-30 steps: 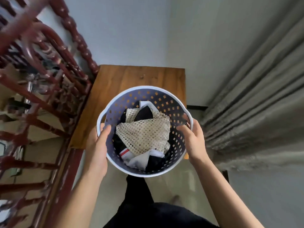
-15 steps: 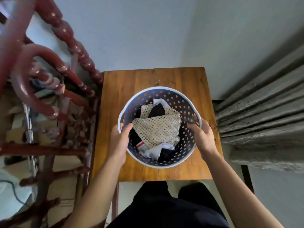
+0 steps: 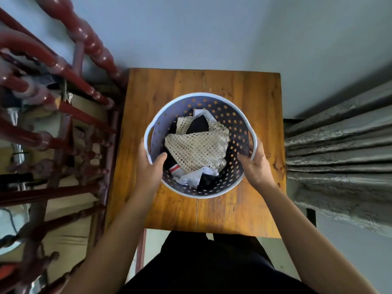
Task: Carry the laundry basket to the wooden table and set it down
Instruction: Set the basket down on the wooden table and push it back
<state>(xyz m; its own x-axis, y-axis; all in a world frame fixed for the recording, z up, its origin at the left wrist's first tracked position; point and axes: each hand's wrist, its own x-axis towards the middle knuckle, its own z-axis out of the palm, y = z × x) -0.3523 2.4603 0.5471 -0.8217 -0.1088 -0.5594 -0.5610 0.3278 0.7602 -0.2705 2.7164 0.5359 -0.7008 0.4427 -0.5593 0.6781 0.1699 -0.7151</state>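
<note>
Both hands clamped on basket (image 3: 200,145) rim, left hand (image 3: 149,164) and right hand (image 3: 254,164) opposite for balance | over middle of table (image 3: 244,211), clear of edges | touching down or not, can't tell

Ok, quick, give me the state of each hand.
Left hand: closed on the basket rim, thumb inside.
Right hand: closed on the opposite rim, thumb inside.

Bare forearms, no sleeves in view; dark trousers (image 3: 212,266) below.
</note>
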